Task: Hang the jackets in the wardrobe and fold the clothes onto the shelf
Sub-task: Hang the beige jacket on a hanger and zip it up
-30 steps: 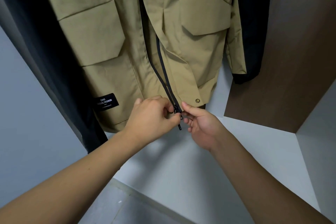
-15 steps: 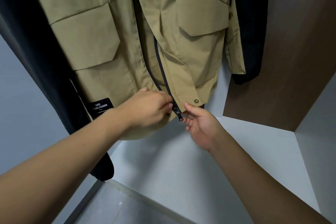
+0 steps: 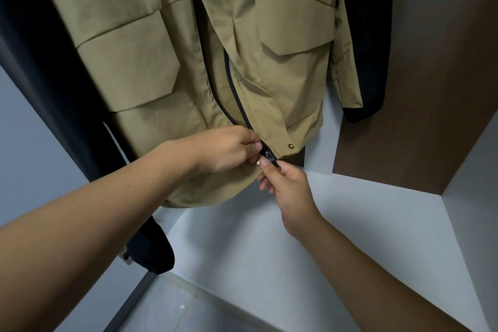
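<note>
A khaki jacket with large flap pockets hangs in the wardrobe, its front partly open along a black zipper. My left hand grips the left hem edge at the zipper's bottom. My right hand pinches the black zipper slider between thumb and forefinger, just under the right hem near a brass snap. The top of the jacket and its hanger are out of frame.
Dark garments hang on both sides: one at the left, another behind at the right. A brown wardrobe panel stands to the right. The white wardrobe floor lies below the hem.
My right hand has closed its thumb and forefinger onto the zipper slider. My left hand has shifted slightly right along the hem. The view has moved in closer.
</note>
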